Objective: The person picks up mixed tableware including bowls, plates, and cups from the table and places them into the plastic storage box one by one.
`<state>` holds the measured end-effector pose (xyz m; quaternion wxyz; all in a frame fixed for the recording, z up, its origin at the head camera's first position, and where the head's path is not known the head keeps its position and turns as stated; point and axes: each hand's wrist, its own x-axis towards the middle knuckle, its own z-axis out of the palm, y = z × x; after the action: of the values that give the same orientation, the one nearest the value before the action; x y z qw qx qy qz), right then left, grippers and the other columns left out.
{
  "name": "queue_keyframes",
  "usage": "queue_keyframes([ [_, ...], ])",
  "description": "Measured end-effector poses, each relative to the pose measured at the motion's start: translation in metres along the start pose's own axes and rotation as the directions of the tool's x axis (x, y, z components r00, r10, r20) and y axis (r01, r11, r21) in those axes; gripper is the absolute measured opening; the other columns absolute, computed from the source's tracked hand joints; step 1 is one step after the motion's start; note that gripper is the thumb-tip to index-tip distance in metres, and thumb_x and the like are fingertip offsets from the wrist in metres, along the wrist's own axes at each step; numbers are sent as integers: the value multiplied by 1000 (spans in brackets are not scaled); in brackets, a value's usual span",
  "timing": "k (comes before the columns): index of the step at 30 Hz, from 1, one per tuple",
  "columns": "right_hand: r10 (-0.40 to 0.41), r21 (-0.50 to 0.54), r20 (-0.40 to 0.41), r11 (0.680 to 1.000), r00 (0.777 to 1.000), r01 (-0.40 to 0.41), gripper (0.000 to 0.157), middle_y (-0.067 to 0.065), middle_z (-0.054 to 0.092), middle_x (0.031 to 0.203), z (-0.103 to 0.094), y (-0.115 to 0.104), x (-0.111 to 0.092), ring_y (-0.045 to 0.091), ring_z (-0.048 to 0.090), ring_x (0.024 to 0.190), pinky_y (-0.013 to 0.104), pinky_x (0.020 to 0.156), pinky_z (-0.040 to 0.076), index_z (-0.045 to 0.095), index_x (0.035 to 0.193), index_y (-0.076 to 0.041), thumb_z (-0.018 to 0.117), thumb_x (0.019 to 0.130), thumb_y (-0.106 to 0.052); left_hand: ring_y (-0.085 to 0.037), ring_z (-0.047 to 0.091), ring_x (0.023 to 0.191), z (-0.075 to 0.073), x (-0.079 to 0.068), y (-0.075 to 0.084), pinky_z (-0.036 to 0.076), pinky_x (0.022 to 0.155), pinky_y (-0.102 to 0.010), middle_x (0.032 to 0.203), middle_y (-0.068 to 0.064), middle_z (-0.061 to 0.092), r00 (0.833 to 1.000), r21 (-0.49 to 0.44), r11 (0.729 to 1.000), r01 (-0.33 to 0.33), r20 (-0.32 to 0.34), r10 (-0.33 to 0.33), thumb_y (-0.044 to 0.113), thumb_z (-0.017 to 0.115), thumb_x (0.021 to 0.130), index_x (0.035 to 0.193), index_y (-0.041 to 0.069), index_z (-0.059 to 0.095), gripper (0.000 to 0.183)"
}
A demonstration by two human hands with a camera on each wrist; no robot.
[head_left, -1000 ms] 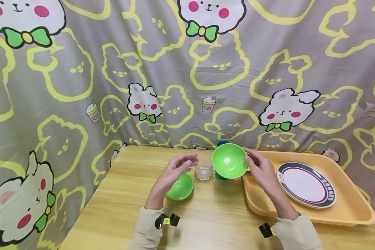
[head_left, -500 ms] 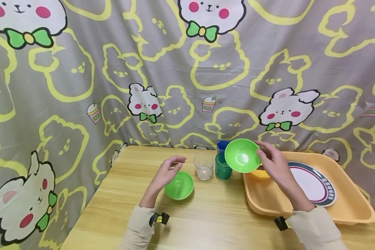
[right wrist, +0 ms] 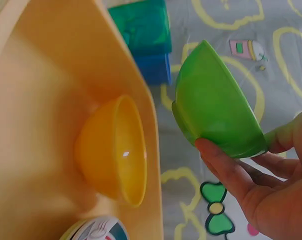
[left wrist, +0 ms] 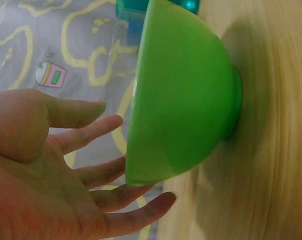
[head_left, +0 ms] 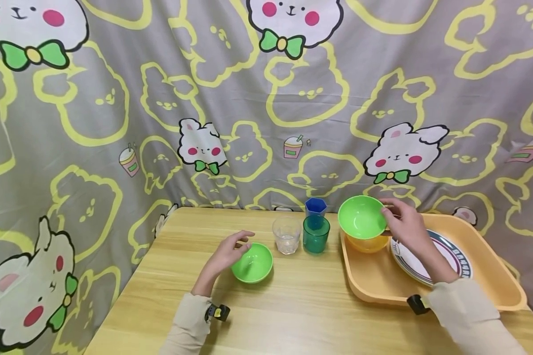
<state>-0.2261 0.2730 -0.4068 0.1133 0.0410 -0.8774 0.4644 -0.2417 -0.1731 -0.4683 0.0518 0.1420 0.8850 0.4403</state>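
A green bowl (head_left: 361, 217), tilted toward me, is up in the air over the tray's back left corner. My right hand (head_left: 406, 224) pinches its right rim, thumb at the edge and fingers against the outside in the right wrist view. Below it a yellow bowl (right wrist: 111, 150) sits in the tray, apart from the green one. A second green bowl (head_left: 253, 264) stands upright on the table. Beside its left rim hovers my left hand (head_left: 228, 251), fingers loosely spread and holding nothing. The left wrist view shows fingertips close to that rim; whether they touch it I cannot tell.
An orange tray (head_left: 373, 291) on the right holds a stack of plates (head_left: 444, 251) with a dark patterned rim. Between the table bowl and the tray stand a clear glass (head_left: 286, 236), a green cup (head_left: 316, 236) and a blue cup (head_left: 315, 206). A patterned curtain (head_left: 231, 88) hangs behind.
My right hand has carried the green bowl rightward from in front of the cups to above the yellow bowl. My left hand has drawn back left, away from the clear glass.
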Motion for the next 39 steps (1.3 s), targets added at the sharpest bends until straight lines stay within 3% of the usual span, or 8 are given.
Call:
queue_keyframes([
  [6,38,-35,29,999,999,-37,44,39,59,124,-1,13,5,50,63,107,38,61,63,52,140,10,45,108,-20,-49,55,124,-4,-4,-8,47,102,-64,137,-31,56,994,-13,999,33,100,-32,19,53,108,147,2,51,43],
  [14,64,-23,28,998,998,-63,40,40,62,119,3,29,9,42,68,95,37,58,63,56,134,11,47,105,-16,-54,35,141,-6,-8,-15,31,112,-70,151,-31,44,983,-90,994,58,178,-42,16,48,109,147,-2,48,42],
  [17,72,-15,27,997,997,-72,39,41,62,118,5,35,11,38,69,89,39,57,63,57,131,12,48,105,-15,-57,37,138,-7,-9,-15,41,105,-69,150,-32,43,975,-107,989,102,207,-78,14,44,110,147,0,47,39],
  [20,69,-38,19,997,997,-69,39,39,63,116,6,39,12,34,70,84,40,56,63,59,130,12,49,104,-16,-62,43,129,-8,-11,-16,58,82,-63,149,-33,39,966,-146,975,168,221,-133,13,40,111,146,3,47,37],
  [23,72,-59,16,996,997,-71,36,37,64,114,7,42,12,29,69,79,40,56,63,60,128,11,50,105,-16,-63,50,119,-8,-12,-18,62,62,-55,150,-34,34,957,-214,951,224,233,-173,11,37,112,146,6,46,36],
  [33,94,-77,47,993,994,-90,34,36,64,111,11,53,15,26,67,76,38,56,63,61,125,13,51,105,-13,-45,63,105,-11,-15,-28,63,64,-53,143,-33,41,952,-349,907,236,271,-143,5,28,110,144,6,51,41],
  [39,105,-102,62,990,993,-98,34,37,64,109,8,59,15,22,67,67,40,56,63,60,124,16,51,104,-10,-45,64,104,-13,-16,-27,63,66,-54,144,-34,39,949,-393,890,232,293,-118,2,27,108,146,5,51,44],
])
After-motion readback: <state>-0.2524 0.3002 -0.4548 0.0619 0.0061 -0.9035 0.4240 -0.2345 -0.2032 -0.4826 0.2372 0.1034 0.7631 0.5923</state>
